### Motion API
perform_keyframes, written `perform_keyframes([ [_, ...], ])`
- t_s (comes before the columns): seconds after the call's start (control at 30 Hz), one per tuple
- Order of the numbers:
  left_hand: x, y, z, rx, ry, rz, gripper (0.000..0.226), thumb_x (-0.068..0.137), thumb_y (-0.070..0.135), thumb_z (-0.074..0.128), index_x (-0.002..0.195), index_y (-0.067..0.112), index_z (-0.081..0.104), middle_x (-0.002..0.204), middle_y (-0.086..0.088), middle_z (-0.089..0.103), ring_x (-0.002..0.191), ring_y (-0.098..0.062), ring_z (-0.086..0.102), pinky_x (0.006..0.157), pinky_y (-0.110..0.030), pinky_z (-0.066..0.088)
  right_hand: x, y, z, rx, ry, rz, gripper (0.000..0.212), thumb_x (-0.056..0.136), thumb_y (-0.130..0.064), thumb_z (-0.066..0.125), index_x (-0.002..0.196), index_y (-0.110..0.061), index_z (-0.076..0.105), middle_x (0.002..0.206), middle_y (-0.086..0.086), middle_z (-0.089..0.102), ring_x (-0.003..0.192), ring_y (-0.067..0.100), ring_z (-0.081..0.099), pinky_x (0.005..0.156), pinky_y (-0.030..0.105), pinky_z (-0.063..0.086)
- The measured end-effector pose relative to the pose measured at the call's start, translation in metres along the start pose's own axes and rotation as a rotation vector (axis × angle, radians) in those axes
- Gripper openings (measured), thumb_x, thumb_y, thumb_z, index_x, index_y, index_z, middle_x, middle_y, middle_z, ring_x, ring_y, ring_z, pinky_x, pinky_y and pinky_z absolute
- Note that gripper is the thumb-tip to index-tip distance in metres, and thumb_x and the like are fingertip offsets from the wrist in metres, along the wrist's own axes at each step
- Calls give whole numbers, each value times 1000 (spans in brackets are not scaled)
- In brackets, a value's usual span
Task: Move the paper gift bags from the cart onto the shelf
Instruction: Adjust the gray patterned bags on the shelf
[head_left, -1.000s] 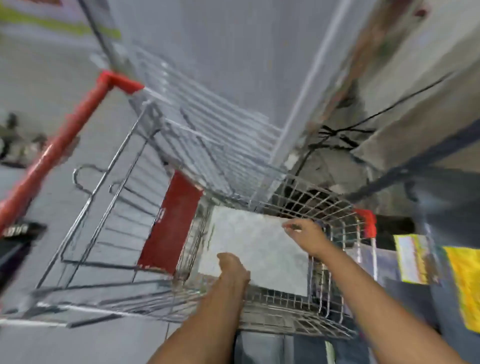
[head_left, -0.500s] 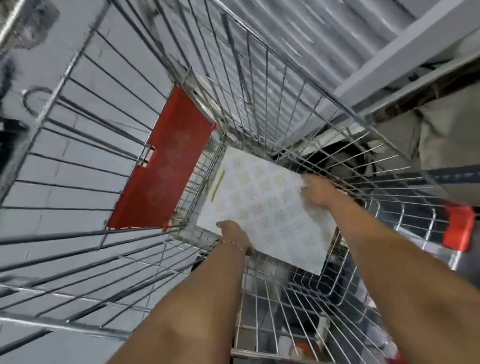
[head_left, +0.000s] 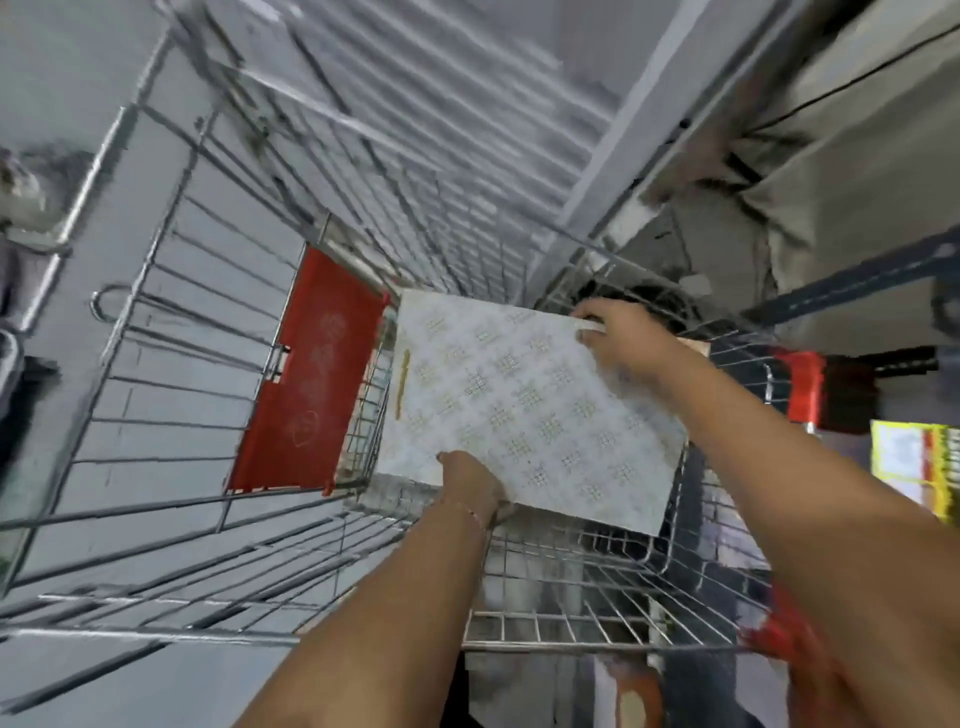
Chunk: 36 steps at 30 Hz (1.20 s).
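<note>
A flat white paper gift bag with a gold and grey pattern lies tilted inside the wire shopping cart. My left hand grips its near edge from below. My right hand pinches its far right corner at the top. Both hands hold the same bag above the cart's bottom grid. A thin gold cord handle shows along the bag's left edge.
A red plastic flap hangs on the cart's rear gate, left of the bag. A grey shelf upright runs diagonally behind the cart. Red corner bumpers sit at the cart's right. Yellow packaged goods stand at the right edge.
My view has dropped closer into the cart. Both hands keep their grip and the bag has lifted slightly, its right side now over the cart's wire side.
</note>
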<state>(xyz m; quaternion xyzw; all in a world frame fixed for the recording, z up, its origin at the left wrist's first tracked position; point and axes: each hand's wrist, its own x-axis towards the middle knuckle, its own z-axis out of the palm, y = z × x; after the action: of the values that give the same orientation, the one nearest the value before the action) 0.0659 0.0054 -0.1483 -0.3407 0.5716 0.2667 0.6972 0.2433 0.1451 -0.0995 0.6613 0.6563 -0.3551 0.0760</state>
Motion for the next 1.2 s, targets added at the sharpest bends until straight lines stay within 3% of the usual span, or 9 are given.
perform_keyframes([
  [0.17,-53,-29,-5,74,-176,74,46,98,29,27,124,11,61,124,-19,64,116,-36,58,103,-58,41,-77,-32,-71,-47,109,-106,20,93,-28,57,112,-24,61,118,4,65,109,26,59,84,41,52],
  [0.33,-93,-57,-13,232,-233,187,54,97,45,30,128,8,56,126,-24,61,115,-45,58,90,-64,48,-183,-49,-126,-112,316,-133,23,91,-34,58,114,-34,62,121,-8,67,117,20,56,96,39,41],
  [0.43,-132,-77,-22,385,-242,258,55,99,47,26,131,3,38,143,-28,37,125,-49,45,96,-60,45,-261,-41,-146,-120,442,-66,20,91,-36,57,111,-36,62,117,-11,66,116,17,53,99,44,33],
  [0.57,-189,-110,-30,640,-270,416,38,97,48,37,105,13,47,106,-19,49,88,-34,55,83,-61,51,-355,1,-144,111,585,26,20,90,-34,57,109,-36,62,111,-9,65,110,17,58,91,42,48],
  [0.67,-217,-137,-32,814,-368,483,32,99,41,41,105,12,50,91,-12,54,76,-30,54,62,-49,58,-433,37,-119,317,703,140,26,94,-32,55,119,-33,61,119,-11,63,106,11,58,91,33,48],
  [0.77,-246,-176,-32,1044,-444,511,26,102,24,40,88,6,51,74,-11,50,57,-27,45,34,-26,44,-509,69,-72,555,865,242,21,94,-26,57,114,-31,63,115,-7,60,105,16,58,90,31,47],
  [0.9,-272,-229,-33,1366,-572,533,17,98,11,43,85,4,51,67,-18,50,51,-25,46,51,-29,36,-602,93,1,838,1097,390,17,93,-23,59,89,-37,67,106,-2,69,103,29,64,91,47,51],
  [1.1,-284,-332,-60,1807,-822,458,11,95,4,50,95,11,59,67,-13,50,54,-22,50,51,-27,44,-712,94,99,1147,1480,614,15,94,-8,56,96,-18,67,96,-1,67,89,14,60,76,27,45],
  [1.2,-284,-392,-84,2016,-876,319,26,88,0,60,112,12,61,85,-14,70,66,-30,66,59,-42,58,-771,99,150,1278,1725,777,15,94,-11,57,108,-10,65,102,0,65,94,16,61,66,21,46],
])
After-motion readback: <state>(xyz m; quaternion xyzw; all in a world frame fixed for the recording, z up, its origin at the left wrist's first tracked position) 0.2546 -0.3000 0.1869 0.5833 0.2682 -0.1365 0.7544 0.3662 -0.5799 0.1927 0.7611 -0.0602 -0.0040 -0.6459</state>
